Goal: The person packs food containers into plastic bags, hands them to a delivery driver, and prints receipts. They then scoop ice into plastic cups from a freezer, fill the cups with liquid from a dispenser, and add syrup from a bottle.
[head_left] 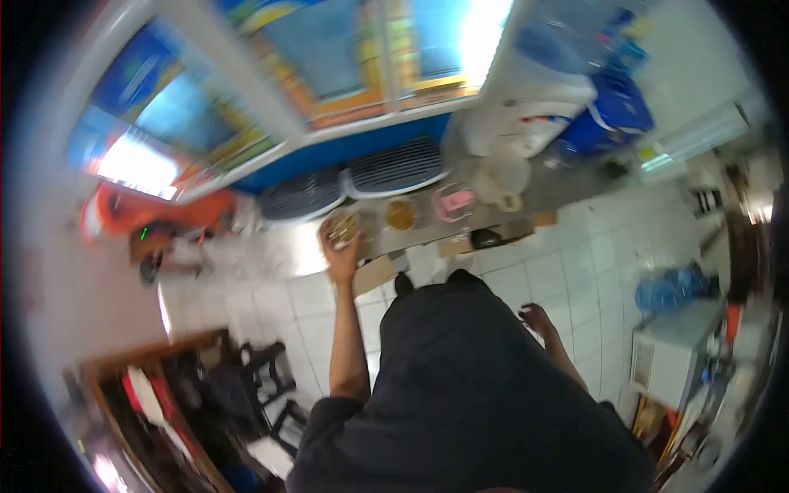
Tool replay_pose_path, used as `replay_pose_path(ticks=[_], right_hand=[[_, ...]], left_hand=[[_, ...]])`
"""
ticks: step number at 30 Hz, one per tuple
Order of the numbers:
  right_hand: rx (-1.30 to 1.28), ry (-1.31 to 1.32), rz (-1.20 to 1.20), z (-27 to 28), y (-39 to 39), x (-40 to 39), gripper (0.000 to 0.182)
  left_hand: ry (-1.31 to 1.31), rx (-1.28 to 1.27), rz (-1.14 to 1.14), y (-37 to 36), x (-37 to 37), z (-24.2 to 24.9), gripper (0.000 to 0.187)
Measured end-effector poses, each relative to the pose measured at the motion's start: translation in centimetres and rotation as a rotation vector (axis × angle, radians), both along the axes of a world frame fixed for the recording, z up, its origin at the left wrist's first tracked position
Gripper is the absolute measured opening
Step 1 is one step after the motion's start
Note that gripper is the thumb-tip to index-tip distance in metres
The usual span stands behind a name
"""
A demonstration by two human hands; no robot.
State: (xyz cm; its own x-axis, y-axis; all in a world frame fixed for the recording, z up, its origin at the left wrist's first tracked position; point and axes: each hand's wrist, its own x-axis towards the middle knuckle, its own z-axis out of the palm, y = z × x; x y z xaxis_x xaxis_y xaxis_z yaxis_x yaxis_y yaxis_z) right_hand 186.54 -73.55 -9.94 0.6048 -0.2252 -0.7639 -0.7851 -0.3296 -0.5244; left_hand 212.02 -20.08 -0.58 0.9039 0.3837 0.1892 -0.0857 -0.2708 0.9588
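Observation:
My left hand (339, 256) is closed around the side of a round container (343, 227) with pale, chunky contents, at the near edge of the grey counter (374, 246). To its right on the counter is a round dish of orange-yellow food (401, 215), not touched by either hand. Further right stands a round container with something pink (456, 200) in it. My right hand (537, 318) hangs low beside my body over the tiled floor, its fingers loosely bent and apart, with nothing visible in them.
Ridged dark trays (394, 168) line the back of the counter below glass panes (316, 62). A clear plastic jug (511, 174) and a blue bag (618, 111) stand right. Dark plastic chairs (267, 370) are at lower left; a blue water bottle (670, 292) lies at right.

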Motion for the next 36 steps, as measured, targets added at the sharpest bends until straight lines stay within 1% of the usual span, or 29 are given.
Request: replay_pose_path(ticks=[1, 2, 3, 4, 5, 6, 7, 8, 9, 10, 11, 12, 13, 14, 15, 16, 17, 19, 20, 21, 23, 24, 26, 27, 29, 31, 32, 35, 36], right_hand=[[0.044, -0.093, 0.034, -0.2, -1.1, 0.4, 0.041], [-0.1, -0.123, 0.18, 2.6, -1.1, 2.6, 0.039], [-0.06, -0.195, 0.132, 5.2, -1.2, 4.5, 0.036], [-0.107, -0.172, 0.148, 5.8, -2.7, 6.4, 0.04], [-0.038, -0.294, 0.107, 5.8, -4.4, 8.0, 0.041], [0.033, -0.421, 0.08, 5.9, -6.3, 9.9, 0.043], [-0.01, -0.506, 0.07, 7.0, -8.0, 12.3, 0.037], [-0.051, -0.588, 0.063, 8.6, -10.1, 14.5, 0.033], [-0.136, -0.644, 0.06, 9.2, -12.8, 16.6, 0.035], [-0.218, -0.7, 0.06, 9.8, -15.8, 18.9, 0.036], [-0.247, -0.774, -0.06, 10.4, -18.8, 21.3, 0.045], [-0.274, -0.848, -0.181, 11.1, -21.7, 23.9, 0.054], [-0.409, -0.931, -0.314, 11.5, -24.6, 26.2, 0.07], [-0.541, -1.003, -0.449, 11.8, -27.4, 28.3, 0.085], [-0.511, -1.059, -0.504, 11.8, -30.3, 30.2, 0.097], [-0.476, -1.116, -0.559, 11.7, -33.0, 32.0, 0.11], [-0.458, -1.116, -0.573, 11.0, -35.7, 33.5, 0.11], [-0.481, -1.049, -0.414, 9.5, -39.5, 35.6, 0.118], [-0.162, -1.077, -0.409, 9.2, -40.9, 36.2, 0.114], [-0.144, -1.069, -0.403, 10.6, -41.3, 36.4, 0.114], [0.003, -0.955, -0.319, 14.0, -40.5, 36.1, 0.101], [0.018, -0.946, -0.317, 12.6, -41.3, 36.3, 0.101], [-0.016, -0.985, -0.278, 9.0, -42.9, 36.9, 0.095], [-0.006, -0.988, -0.277, 9.4, -42.7, 36.7, 0.095], [-0.233, -0.979, -0.235, 11.1, -41.5, 35.2, 0.081], [-0.132, -1.002, -0.251, 12.3, -41.1, 34.6, 0.076], [-0.036, -1.013, -0.275, 13.0, -40.8, 33.8, 0.071], [0.057, -0.98, -0.276, 19.4, -39.0, 32.1, 0.068], [0.156, -1.047, -0.216, 21.6, -38.6, 31.9, 0.066]], left_hand=[[-0.011, 0.012, -0.033, 0.3, 0.4, -1.8, 0.078], [-0.001, -0.237, -0.05, -0.1, 0.5, -3.2, 0.078], [-0.063, -0.216, -0.048, -0.1, 0.7, -3.1, 0.078], [-0.101, -0.112, -0.004, -0.4, 0.6, -2.6, 0.078], [-0.102, -0.144, -0.007, -0.5, 0.8, -2.8, 0.078], [-0.094, 0.042, 0.034, -0.3, 0.7, -2.8, 0.081], [-0.067, 0.083, 0.012, -0.6, 0.4, -2.1, 0.083], [-0.016, -0.025, -0.018, -0.6, 0.0, -2.2, 0.091], [0.073, 0.053, 0.028, -0.6, -0.8, -2.2, 0.102], [0.034, 0.024, 0.079, 0.2, -2.0, -4.1, 0.113], [0.122, 0.199, 0.165, 1.2, -3.5, -5.0, 0.116], [0.122, 0.237, 0.263, -0.3, -5.1, -3.8, 0.114], [0.13, 0.347, 0.374, 0.4, -6.4, -5.2, 0.108], [0.174, 0.349, 0.475, -1.2, -7.7, -4.0, 0.104], [0.223, 0.354, 0.58, -3.3, -9.9, -2.6, 0.1], [0.211, 0.365, 0.604, -4.1, -11.8, -2.7, 0.095], [0.199, 0.38, 0.626, -5.1, -12.8, -2.5, 0.091], [0.246, 0.426, 0.622, -8.3, -14.6, -0.2, 0.087], [0.306, 0.447, 0.616, -10.0, -15.8, 1.4, 0.084], [0.311, 0.46, 0.631, -12.1, -15.9, 3.7, 0.084], [0.292, 0.409, 0.593, -16.3, -15.4, 8.3, 0.077], [0.229, 0.354, 0.548, -16.4, -15.4, 8.9, 0.072], [0.212, 0.393, 0.51, -16.4, -14.0, 10.8, 0.069], [0.189, 0.413, 0.468, -17.2, -12.9, 11.6, 0.067], [0.05, 0.388, 0.351, -22.2, -9.2, 15.7, 0.063], [0.039, 0.358, 0.267, -28.6, -5.2, 20.2, 0.061], [0.023, 0.274, 0.169, -30.7, -3.4, 20.8, 0.06], [-0.079, 0.049, -0.195, -39.5, 1.5, 23.2, 0.059], [-0.069, 0.064, -0.317, -43.1, 2.6, 24.4, 0.057]])
